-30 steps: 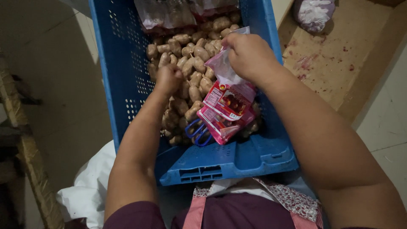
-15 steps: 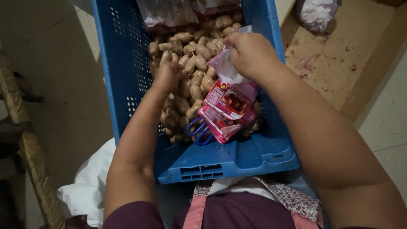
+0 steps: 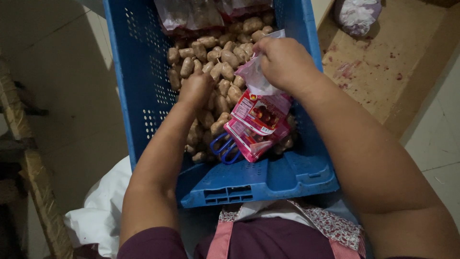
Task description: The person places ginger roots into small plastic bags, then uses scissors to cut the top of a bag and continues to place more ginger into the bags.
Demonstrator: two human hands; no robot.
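Tiled floor and a stained brown board [image 3: 383,72] surround a blue crate [image 3: 139,91] tilted toward the person's lap. The crate holds a heap of pale brown sausages [image 3: 215,72], pink packets [image 3: 256,127] and blue-handled scissors [image 3: 225,146] near its lower end. Left hand [image 3: 195,88]: fingers curled down into the heap, apparently closing on a sausage; the grip itself is hidden. Right hand [image 3: 285,62]: pinching the mouth of a small clear bag [image 3: 256,79] held just above the packets. Compared with a second ago, the left hand has moved slightly up the heap while the right hand and bag have kept their place, suggesting picking is under way.
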